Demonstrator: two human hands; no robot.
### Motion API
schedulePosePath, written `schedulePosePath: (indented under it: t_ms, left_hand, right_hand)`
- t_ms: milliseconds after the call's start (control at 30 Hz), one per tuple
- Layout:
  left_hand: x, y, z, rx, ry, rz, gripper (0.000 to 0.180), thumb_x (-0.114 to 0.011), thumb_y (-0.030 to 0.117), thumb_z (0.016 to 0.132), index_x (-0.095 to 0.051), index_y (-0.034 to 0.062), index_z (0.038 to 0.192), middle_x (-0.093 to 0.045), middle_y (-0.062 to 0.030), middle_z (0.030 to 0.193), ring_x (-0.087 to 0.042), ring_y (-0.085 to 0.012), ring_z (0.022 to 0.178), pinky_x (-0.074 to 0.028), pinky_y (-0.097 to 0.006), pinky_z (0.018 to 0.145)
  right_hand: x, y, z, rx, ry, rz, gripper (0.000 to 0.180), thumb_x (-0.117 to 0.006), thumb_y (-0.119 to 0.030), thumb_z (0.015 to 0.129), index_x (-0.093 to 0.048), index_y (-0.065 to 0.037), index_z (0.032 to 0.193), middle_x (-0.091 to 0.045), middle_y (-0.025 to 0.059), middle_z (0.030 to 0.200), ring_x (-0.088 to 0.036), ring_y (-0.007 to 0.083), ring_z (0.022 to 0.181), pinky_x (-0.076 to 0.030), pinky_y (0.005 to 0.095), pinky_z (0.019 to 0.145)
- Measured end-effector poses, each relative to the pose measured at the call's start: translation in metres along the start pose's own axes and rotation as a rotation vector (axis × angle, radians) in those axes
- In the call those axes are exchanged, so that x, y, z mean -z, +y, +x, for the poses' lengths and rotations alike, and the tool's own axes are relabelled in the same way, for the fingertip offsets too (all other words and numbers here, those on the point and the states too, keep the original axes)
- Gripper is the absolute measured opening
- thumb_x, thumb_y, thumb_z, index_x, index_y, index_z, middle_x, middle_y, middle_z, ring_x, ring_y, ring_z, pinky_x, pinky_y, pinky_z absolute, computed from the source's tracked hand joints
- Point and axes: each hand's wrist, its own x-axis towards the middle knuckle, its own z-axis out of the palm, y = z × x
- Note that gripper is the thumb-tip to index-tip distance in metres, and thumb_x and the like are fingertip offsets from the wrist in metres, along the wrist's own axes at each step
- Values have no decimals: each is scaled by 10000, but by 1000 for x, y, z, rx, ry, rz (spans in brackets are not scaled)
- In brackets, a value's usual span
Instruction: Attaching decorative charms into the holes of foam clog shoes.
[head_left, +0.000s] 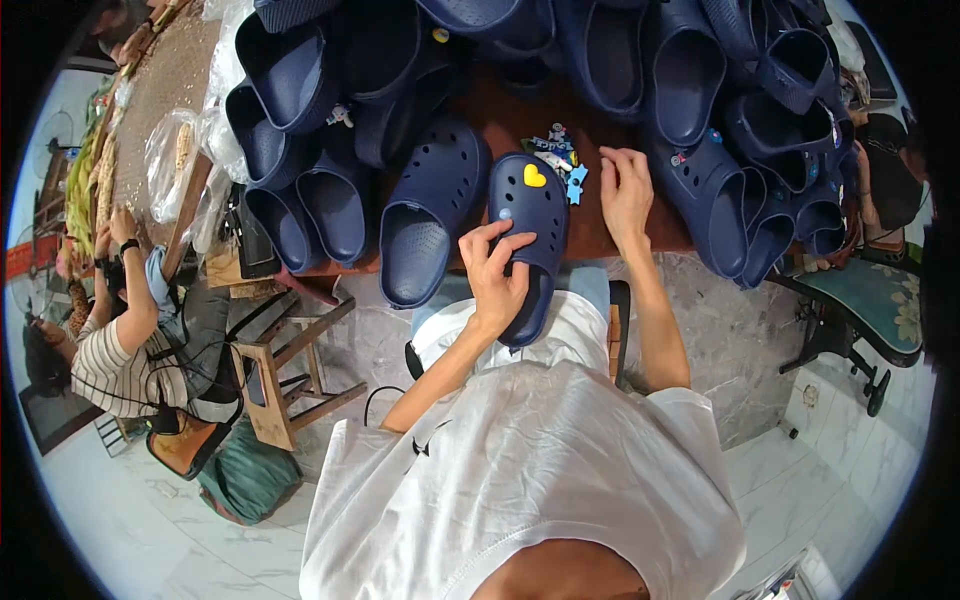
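Head view: the step appears to be fitting charms to the navy clog (537, 212) between both hands; the next move probably calls for seating or choosing one. The left hand (497, 282) curls over this clog; whether it grips, I cannot tell. The right hand (627, 195), right of it, looks empty, fingers loosely extended. On it: one yellow heart (535, 176), one round blue charm (505, 214). Beyond its toe: a charm pile (556, 155), uncountable.

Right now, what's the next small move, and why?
I'd probably bring the right hand left to take a charm from the small pile. That hand rests just beside the pile and looks free, while the left hand is on the navy clog, which carries a yellow heart charm but has bare holes.
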Motion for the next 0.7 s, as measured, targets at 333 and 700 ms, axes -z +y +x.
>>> schedulePosePath:
  t_ms: [333,700]
  left_hand:
    - [0,-1,-6,-46,-29,-71,443,-620,-102,620,-744,143,968,-574,-95,1027,-530,-317,1041,-444,-409,895]
    - [-8,-13,-7,-147,12,-37,471,-564,-164,572,-753,112,904,-566,-72,1000,-512,-276,996,-455,-351,803]
  right_hand:
    - [22,-77,-12,223,-585,430,213,-659,-90,863,-688,-78,1074,-605,87,987,-611,296,938,-511,358,779]
    - [15,-85,3,429,-733,244,157,-647,-186,875,-635,-93,1001,-520,84,941,-554,283,916,-483,389,753]
